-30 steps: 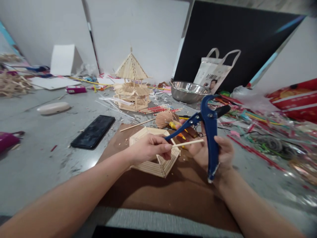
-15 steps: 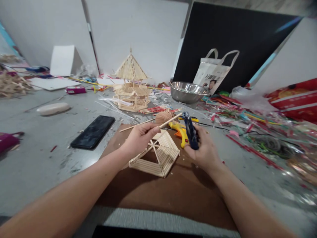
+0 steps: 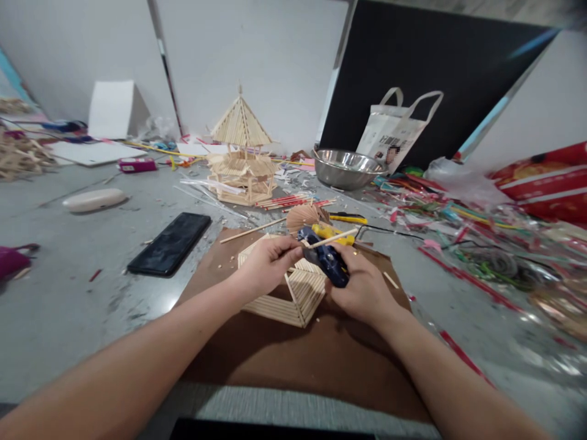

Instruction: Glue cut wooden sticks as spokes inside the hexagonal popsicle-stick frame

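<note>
My left hand [image 3: 266, 266] is closed in a pinch on a thin wooden stick [image 3: 337, 237], which points right and slightly upward. My right hand [image 3: 362, 284] wraps round a dark blue hand cutter [image 3: 331, 263]. Its head meets the stick close to my left fingertips; whether the blades are closed is unclear. Beneath both hands, a hexagonal frame of wooden sticks [image 3: 275, 310] lies on a brown mat [image 3: 284, 366], partly covered by my left hand. A yellow glue gun [image 3: 337, 233] lies behind the cutter, largely hidden.
Behind stand a stick pagoda model [image 3: 241, 146] and a metal bowl [image 3: 348, 171]. A black phone [image 3: 170, 244] lies left, and a yellow utility knife [image 3: 348, 218] beyond the mat. A short stick piece [image 3: 391, 280] rests on the mat's right. Scraps [image 3: 495, 263] litter the right side.
The cutter has moved left and down, tilting over, and its head is now by my left fingertips. The stick now crosses the cutter, reaching farther right.
</note>
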Demonstrator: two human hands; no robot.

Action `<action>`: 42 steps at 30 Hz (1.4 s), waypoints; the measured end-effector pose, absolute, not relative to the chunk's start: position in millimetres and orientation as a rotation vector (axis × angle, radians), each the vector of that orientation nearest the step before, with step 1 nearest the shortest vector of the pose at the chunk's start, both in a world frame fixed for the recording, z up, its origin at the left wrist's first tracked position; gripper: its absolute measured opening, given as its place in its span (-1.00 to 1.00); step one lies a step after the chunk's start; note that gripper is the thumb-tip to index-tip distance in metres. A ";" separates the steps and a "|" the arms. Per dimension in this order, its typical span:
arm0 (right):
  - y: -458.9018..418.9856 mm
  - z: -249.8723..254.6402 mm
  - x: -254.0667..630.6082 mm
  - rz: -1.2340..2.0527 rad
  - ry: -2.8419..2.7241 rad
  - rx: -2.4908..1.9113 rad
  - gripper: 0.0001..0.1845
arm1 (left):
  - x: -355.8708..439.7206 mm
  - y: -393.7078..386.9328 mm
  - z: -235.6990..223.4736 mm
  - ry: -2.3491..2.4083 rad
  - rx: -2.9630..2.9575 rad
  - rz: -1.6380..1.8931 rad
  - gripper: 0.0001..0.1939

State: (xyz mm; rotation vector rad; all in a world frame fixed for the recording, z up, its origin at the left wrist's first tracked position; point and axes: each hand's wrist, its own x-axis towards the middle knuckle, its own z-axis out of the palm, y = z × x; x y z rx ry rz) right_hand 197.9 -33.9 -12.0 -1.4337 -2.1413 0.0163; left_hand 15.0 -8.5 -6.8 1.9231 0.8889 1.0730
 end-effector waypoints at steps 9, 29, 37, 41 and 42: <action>-35.7 -13.6 196.6 -0.065 -2.209 -1.447 -0.50 | 16.8 -8.7 -9.4 0.898 1.927 1.019 -0.83; -39.3 -9.8 196.0 -0.098 -2.241 -1.541 -0.55 | 17.7 -9.1 -8.6 0.837 1.908 1.014 -0.79; -40.5 -5.6 194.7 -0.030 -2.267 -1.593 -0.58 | 16.5 -7.9 -9.1 0.812 1.921 1.022 -0.78; -40.9 -4.3 195.0 -0.021 -2.276 -1.594 -0.60 | 16.5 -7.5 -10.2 0.795 1.936 1.034 -0.78; -40.9 -4.2 195.1 -0.021 -2.277 -1.592 -0.60 | 16.7 -7.6 -10.4 0.798 1.953 1.040 -0.77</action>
